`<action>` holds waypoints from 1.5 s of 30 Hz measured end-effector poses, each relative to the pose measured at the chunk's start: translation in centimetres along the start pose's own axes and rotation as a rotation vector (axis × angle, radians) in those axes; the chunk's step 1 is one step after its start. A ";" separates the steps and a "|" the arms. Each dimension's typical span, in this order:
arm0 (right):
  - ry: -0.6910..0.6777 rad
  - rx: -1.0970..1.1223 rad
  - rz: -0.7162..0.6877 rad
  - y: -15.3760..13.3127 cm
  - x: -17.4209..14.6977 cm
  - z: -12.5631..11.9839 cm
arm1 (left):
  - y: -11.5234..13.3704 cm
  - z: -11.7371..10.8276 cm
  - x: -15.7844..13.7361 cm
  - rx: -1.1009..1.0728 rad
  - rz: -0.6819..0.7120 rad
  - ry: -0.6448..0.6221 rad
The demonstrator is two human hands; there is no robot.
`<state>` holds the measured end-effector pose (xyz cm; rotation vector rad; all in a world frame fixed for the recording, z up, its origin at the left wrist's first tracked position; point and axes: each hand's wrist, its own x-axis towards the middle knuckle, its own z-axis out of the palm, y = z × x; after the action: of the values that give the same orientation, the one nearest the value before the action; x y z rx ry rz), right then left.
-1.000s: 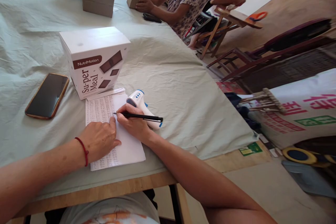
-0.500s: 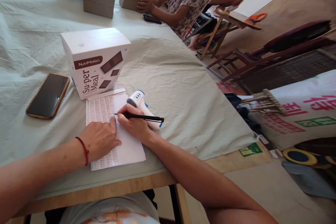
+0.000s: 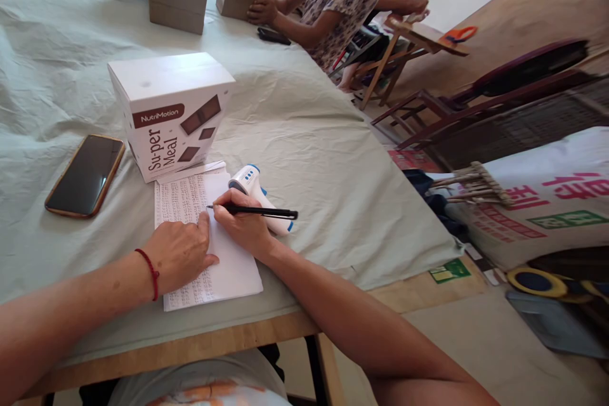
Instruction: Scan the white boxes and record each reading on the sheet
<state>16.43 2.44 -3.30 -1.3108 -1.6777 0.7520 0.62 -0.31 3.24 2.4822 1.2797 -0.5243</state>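
Left hand: The left hand (image 3: pixel 183 255) lay palm down on the paper (image 3: pixel 235 269), over its written columns, its fingers gripping nothing and the forefinger reaching forward.
Right hand: The right hand (image 3: pixel 243 223) was pinched around the pen (image 3: pixel 269 211); it was near the left hand, with a small gap between them.
Pen: It was in the right fingers, its tip just beside the left forefinger. The long axis ran crosswise; the tip pointed to the left hand, the back end away from it. Whether the tip touched the paper, I could not tell.
Paper: It was under both hands, its long side running forward from the body, written at left, blank at right.
Writing step: In my judgement, a line was being marked; the next stroke called for a steady left hand and a light pen.
Around the hands: The thermometer (image 3: pixel 250 177) lay just beyond the right hand, the white box (image 3: pixel 171 76) stood ahead of the left, and the phone (image 3: pixel 85 176) lay to its left, all on the worktop (image 3: pixel 328 171).
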 end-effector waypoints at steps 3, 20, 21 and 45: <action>-0.012 -0.001 -0.004 -0.1 -0.1 0.0 | 0.0 0.0 0.0 -0.006 0.005 -0.002; 0.038 0.011 0.005 0.2 0.0 -0.1 | 0.0 0.2 0.0 -0.017 0.003 0.015; 0.041 0.013 0.007 0.2 0.0 -0.1 | 0.0 0.2 0.0 -0.014 0.001 0.013; -0.154 -0.611 -0.570 0.1 0.5 -3.5 | -0.3 0.6 0.0 -0.037 0.040 0.097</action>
<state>19.57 2.78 -1.72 -1.0702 -2.3698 -0.0102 0.32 -0.40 2.66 2.5248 1.2594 -0.3721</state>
